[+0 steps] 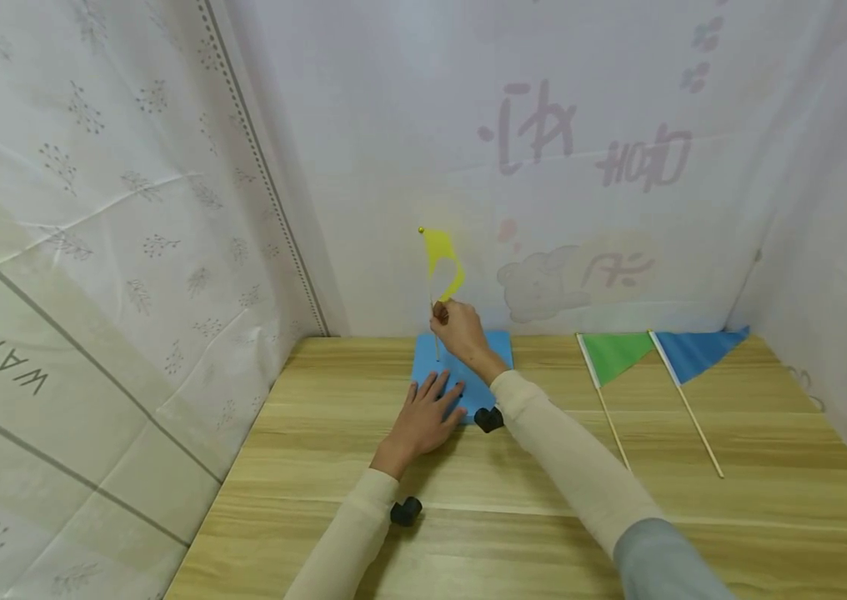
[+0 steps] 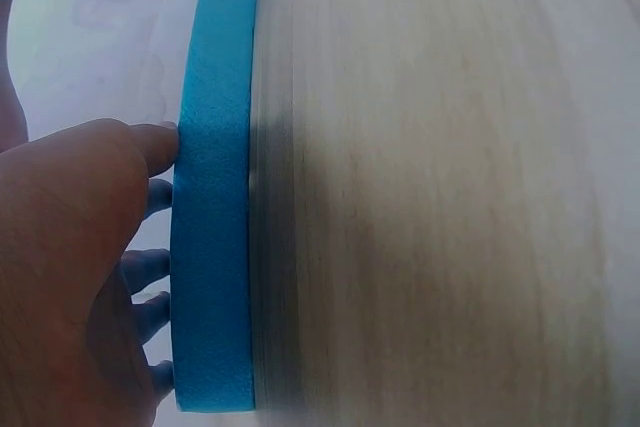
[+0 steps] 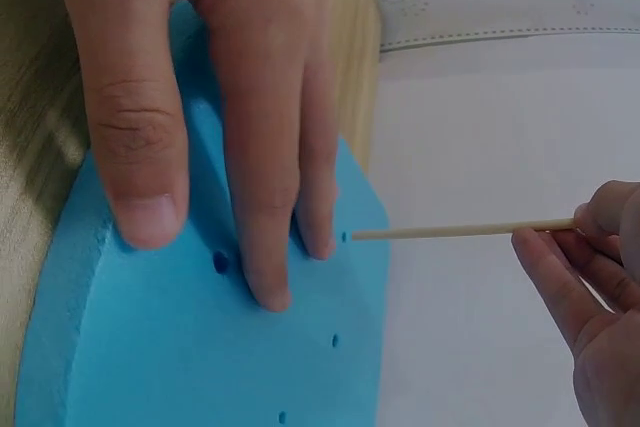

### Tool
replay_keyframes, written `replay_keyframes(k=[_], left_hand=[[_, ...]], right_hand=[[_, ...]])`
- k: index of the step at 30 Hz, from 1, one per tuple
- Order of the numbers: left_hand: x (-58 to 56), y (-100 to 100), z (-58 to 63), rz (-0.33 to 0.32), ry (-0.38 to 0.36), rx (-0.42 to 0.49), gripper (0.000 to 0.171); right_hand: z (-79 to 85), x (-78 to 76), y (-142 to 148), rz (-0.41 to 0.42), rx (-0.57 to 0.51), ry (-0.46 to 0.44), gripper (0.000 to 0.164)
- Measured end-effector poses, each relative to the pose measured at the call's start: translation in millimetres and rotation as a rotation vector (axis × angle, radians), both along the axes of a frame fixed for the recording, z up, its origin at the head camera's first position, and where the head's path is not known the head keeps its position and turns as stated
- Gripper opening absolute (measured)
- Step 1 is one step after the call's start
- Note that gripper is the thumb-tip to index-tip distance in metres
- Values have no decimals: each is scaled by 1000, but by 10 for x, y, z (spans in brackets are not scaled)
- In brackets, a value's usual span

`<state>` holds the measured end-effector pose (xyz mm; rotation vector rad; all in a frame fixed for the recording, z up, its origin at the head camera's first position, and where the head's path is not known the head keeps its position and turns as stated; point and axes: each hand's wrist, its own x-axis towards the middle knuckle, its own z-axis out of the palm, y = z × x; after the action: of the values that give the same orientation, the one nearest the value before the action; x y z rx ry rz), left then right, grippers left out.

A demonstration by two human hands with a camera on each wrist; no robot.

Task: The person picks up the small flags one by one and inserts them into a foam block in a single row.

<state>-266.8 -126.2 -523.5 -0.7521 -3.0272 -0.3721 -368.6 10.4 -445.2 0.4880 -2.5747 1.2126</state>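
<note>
A blue foam board [image 1: 500,354] with several small holes lies near the table's back edge. My left hand [image 1: 423,417] rests on its front left part, fingers spread; the left wrist view shows the fingertips touching the top of the thick foam [image 2: 212,197]. With thumb and fingers, my right hand [image 1: 463,333] pinches the thin wooden stick of a yellow flag [image 1: 438,243]. The flag stands nearly upright above the board, partly hidden by that hand. In the right wrist view, the lower end of the stick [image 3: 430,233] is at a hole near the board's edge.
To the right, a green flag [image 1: 614,357] and a blue flag [image 1: 697,354] lie side by side on the wooden table [image 1: 543,533]. Printed cloth [image 1: 363,167] hangs behind and on both sides. Black blocks [image 1: 406,511] sit by each wrist.
</note>
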Motion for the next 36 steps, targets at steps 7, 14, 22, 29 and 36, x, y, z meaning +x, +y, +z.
replay_keyframes(k=[7,14,22,29,36], left_hand=[[13,-3,-6,-12,6,-9,56],[18,-27,-19,-20,5,-10,56],[39,-62,-14,-35,10,4,56],[52,-83,-24,-40,6,5,57],[69,-99,-34,-40,1,-4,57]], right_hand=[[-54,38,-27,-8,28,15,16],[-93,88,-44,7,88,-39,18],[-120,117,-75,3,75,-58,21],[-137,137,-63,-18,74,-54,18],[-142,171,20,-27,53,-42,18]])
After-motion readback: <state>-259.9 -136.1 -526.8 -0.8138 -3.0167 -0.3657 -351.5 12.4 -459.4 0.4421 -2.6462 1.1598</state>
